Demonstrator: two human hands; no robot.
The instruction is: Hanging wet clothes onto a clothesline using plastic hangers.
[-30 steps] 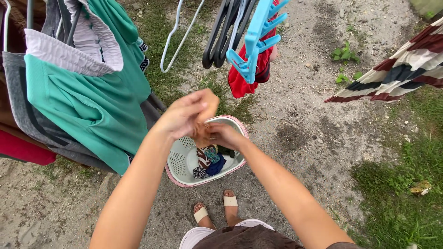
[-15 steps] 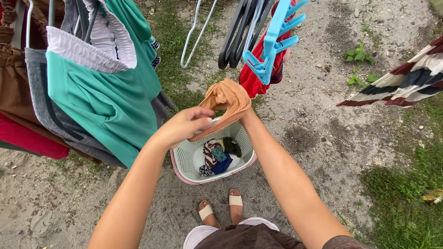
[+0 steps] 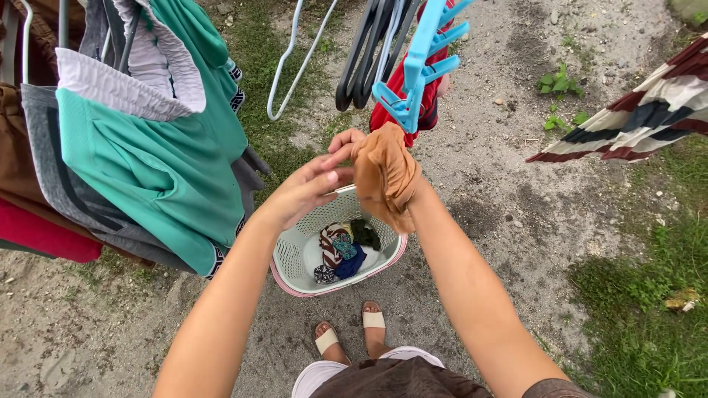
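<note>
The left hand (image 3: pixel 313 188) is raised above the basket (image 3: pixel 295 254), palm partly toward the camera, fingers loosely spread and extended toward the cloth (image 3: pixel 385 173). Its fingertips (image 3: pixel 335 158) lie at the cloth's left edge; the grip is apart and holds nothing firmly.

The right hand (image 3: pixel 346 140) is mostly hidden under the cloth. Only a few fingers show at the upper left of the fabric. The orange-brown cloth is draped over this hand and wrist and hangs down the forearm. Whether the right grip is closed on the fabric cannot be told.

The cloth sits in mid-air, directly above the basket's far rim and just below the blue peg hanger (image 3: pixel 420 66).

The basket, pale with a pink rim, stands on the dirt ground (image 3: pixel 501 214) just beyond the person's sandalled feet (image 3: pixel 350 332). It holds a small heap of mixed garments (image 3: pixel 343 250) in striped, teal, blue and dark green fabric.

To the left hang a green garment (image 3: pixel 162 162) with a white waistband, over grey, brown and red pieces. Far centre hang a white wire hanger (image 3: pixel 291 66), dark hangers (image 3: pixel 365 51) and a red item (image 3: pixel 398 103) behind the peg hanger. A striped cloth (image 3: pixel 634 118) hangs at the right edge. Grass (image 3: pixel 641 295) borders the ground at near right.
</note>
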